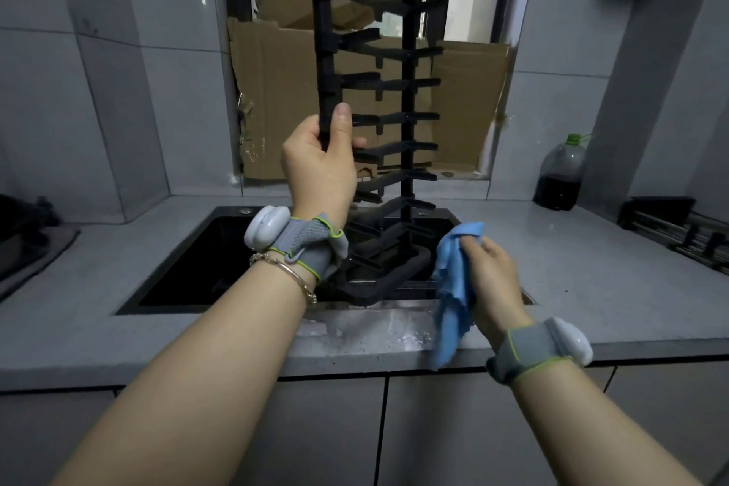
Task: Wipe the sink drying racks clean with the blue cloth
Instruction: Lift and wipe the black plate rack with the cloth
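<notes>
Presently, a black rack (408, 99) is held upright, with its lower end down in the right part of the sink (189, 260). Its left rail is gripped by the left hand (319, 166): the thumb is laid up along the bar and the fingers are curled round behind. The blue cloth (451, 288) is pinched in the right hand (493, 276), bunched at the fingertips and hung down past the near edge of the bench (591, 288), just right of the rack. A bottle (560, 178) of dark liquid is seen at the far right, and cardboard (276, 91) behind the rack.
</notes>
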Action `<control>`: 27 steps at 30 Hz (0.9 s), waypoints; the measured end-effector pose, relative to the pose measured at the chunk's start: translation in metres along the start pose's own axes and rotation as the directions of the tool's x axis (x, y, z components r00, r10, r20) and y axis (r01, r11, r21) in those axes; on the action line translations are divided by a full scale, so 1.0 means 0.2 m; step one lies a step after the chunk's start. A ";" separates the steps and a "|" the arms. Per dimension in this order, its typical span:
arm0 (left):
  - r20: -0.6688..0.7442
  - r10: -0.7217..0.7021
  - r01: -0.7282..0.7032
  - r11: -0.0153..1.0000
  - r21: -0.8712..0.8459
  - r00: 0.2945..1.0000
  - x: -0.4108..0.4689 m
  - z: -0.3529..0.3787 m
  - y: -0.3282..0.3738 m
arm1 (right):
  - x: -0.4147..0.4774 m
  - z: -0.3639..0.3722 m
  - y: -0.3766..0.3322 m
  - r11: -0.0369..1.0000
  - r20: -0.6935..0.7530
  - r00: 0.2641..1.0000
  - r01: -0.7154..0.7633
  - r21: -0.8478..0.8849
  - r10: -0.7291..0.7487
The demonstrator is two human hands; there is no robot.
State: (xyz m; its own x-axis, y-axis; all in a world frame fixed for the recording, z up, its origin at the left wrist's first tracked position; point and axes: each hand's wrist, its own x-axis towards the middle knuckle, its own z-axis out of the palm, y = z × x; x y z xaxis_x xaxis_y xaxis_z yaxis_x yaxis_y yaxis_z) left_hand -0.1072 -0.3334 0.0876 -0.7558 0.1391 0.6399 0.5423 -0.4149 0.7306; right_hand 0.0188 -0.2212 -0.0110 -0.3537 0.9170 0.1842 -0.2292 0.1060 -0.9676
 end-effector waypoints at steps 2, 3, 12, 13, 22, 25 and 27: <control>-0.020 -0.041 0.041 0.999 -0.029 0.999 -0.01 0.01 -0.01 | 0.00 0.05 0.03 0.984 0.100 0.994 0.049 -0.173 -0.031; -0.019 -0.056 0.055 0.998 -0.035 0.998 -0.02 0.02 -0.01 | 0.00 0.07 0.03 0.965 0.133 0.990 0.084 -0.249 -0.051; 0.039 -0.018 0.018 1.000 0.014 0.999 -0.05 0.00 -0.01 | 0.04 0.15 -0.04 0.633 0.190 0.917 0.382 -0.673 -0.352; 0.012 -0.016 0.016 1.000 0.009 1.000 -0.04 -0.01 -0.02 | 0.05 0.15 -0.03 0.724 0.163 0.933 0.352 -0.593 -0.319; -0.209 -0.066 0.055 0.997 -0.060 0.976 0.05 -0.08 -0.05 | -0.10 0.09 -0.09 0.997 -0.064 0.998 0.022 0.072 -0.017; -0.238 -0.077 0.056 0.994 -0.094 0.968 0.03 -0.05 -0.03 | -0.22 0.19 -0.16 0.990 0.212 0.971 0.129 -0.054 -0.114; -0.203 -0.045 0.030 0.997 -0.078 0.978 0.01 -0.04 -0.02 | -0.25 0.23 -0.21 0.864 0.383 0.885 0.394 -0.315 -0.264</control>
State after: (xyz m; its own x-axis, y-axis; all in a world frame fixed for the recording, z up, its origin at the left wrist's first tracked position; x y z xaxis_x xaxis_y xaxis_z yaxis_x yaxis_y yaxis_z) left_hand -0.1135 -0.3381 0.0853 -0.8382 -0.0277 0.5447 0.4893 -0.4792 0.7286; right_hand 0.0040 -0.2902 0.0290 -0.5998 0.6368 0.4845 -0.0516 0.5734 -0.8176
